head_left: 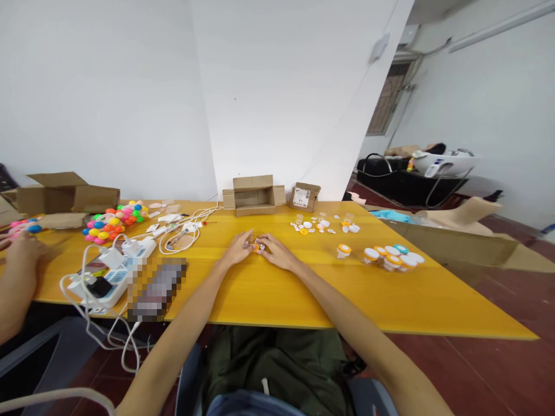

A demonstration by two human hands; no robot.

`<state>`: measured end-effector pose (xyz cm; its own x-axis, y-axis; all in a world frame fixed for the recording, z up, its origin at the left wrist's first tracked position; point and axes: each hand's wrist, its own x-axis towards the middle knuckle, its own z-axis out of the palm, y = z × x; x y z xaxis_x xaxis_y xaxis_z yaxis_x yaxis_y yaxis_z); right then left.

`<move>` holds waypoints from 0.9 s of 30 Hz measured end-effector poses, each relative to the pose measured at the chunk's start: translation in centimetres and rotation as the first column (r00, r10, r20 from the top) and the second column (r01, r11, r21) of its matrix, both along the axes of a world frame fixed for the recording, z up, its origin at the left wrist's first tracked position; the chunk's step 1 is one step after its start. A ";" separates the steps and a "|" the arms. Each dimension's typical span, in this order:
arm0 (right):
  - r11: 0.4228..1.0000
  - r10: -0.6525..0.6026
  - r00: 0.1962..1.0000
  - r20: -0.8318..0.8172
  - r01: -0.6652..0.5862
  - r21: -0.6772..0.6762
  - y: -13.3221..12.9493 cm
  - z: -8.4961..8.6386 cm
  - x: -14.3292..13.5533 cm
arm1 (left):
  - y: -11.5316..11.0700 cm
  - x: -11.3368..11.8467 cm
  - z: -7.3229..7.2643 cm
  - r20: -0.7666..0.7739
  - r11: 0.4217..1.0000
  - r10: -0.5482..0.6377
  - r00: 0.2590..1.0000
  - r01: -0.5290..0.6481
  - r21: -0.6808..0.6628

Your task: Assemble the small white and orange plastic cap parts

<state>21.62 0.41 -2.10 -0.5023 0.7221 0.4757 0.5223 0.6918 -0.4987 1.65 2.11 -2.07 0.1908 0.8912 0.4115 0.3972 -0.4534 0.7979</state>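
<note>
My left hand (237,248) and my right hand (277,252) meet over the middle of the yellow table (277,294). Their fingers curl in around a small orange round part (256,247), which both touch. Small dark-and-white patterned pieces (262,245) show by the fingertips; fingers partly hide them, so their kind is unclear. Off to the right stands a small clear jar with an orange rim and white lid (344,251). Beyond it is a cluster of similar lidded jars (392,260), one with a teal rim. Loose white and orange parts (306,227) and clear cups lie farther back.
Two cardboard boxes, one open (255,199) and one smaller (304,197), stand by the wall. At left are a white power strip (125,277), cables, a blurred-out phone (158,289) and colourful balls (104,226). Another person's hand (23,251) is at the far left.
</note>
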 end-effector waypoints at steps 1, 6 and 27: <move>1.000 -0.001 1.000 0.005 0.001 -0.002 0.0 0.0 0.1 | 0.0 -0.1 0.0 0.006 1.000 -0.003 1.000 0.003 -0.008; 1.000 0.019 1.000 0.011 -0.019 -0.012 0.1 0.0 0.5 | -0.4 -0.3 0.6 0.075 0.997 -0.025 0.997 0.030 -0.067; 0.978 -0.105 0.971 0.215 0.062 0.197 -1.5 1.4 1.0 | -1.0 -1.2 1.8 -0.329 0.986 0.158 0.931 -0.131 0.105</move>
